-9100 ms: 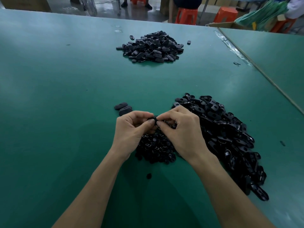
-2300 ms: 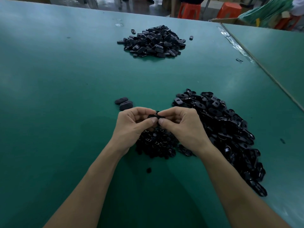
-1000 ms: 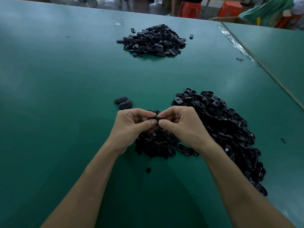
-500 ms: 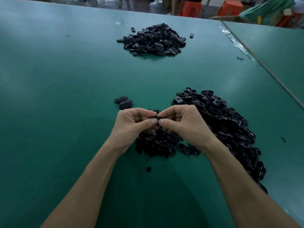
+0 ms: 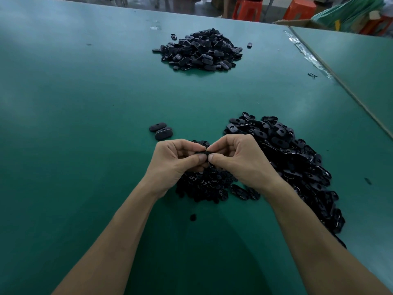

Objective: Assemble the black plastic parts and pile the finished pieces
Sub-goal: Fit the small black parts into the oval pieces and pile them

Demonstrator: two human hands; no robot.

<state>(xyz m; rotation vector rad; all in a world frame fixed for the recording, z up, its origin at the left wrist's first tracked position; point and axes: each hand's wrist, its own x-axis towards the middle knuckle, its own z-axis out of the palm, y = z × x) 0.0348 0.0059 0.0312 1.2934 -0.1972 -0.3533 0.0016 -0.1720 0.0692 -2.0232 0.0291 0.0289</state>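
Observation:
My left hand [image 5: 176, 161] and my right hand [image 5: 238, 160] meet above the green table, and both pinch one small black plastic part [image 5: 202, 154] between thumbs and fingertips. The fingers hide most of it. Under the hands lies a small heap of little black parts [image 5: 204, 186]. A large heap of black oval shells [image 5: 297, 165] spreads to the right. Two oval pieces [image 5: 160, 130] lie just left of the hands. A far pile of black pieces [image 5: 200, 51] sits at the back centre.
The green table [image 5: 74, 135] stretches wide on the left. A single black bit [image 5: 193, 217] lies between my forearms. A seam with tape [image 5: 308, 54] joins a second table at right. Orange stools [image 5: 247, 8] stand beyond the far edge.
Both hands have stayed together on the part, with only slight shifts of the fingers. The heaps and the two loose pieces have not moved.

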